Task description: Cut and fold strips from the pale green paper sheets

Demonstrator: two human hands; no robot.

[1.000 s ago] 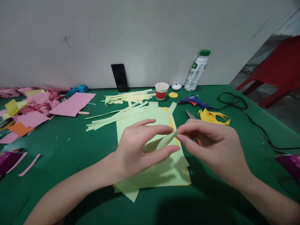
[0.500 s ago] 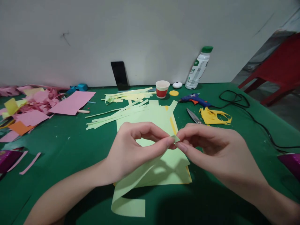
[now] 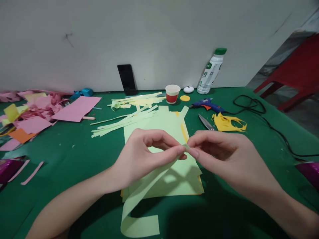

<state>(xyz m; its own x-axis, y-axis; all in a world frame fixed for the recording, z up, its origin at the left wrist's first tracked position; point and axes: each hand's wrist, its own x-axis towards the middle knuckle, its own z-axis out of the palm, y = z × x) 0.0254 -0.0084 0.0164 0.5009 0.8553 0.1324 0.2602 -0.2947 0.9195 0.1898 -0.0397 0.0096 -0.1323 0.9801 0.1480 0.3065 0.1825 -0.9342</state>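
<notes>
Curling below left hand (image 3: 144,156), green paper strip (image 3: 136,197); tip pinched by right hand (image 3: 231,156).

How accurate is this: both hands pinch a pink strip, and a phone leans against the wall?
Wrong colour: the head view shows a pale green paper strip, not pink. The left hand and right hand pinch it, and a phone leans against the wall.

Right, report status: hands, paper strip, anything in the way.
Left hand and right hand pinching one end of pale green paper strip. Its lower part curls round. Scissors partly hidden beyond right hand; nothing appears to block the strip.
</notes>
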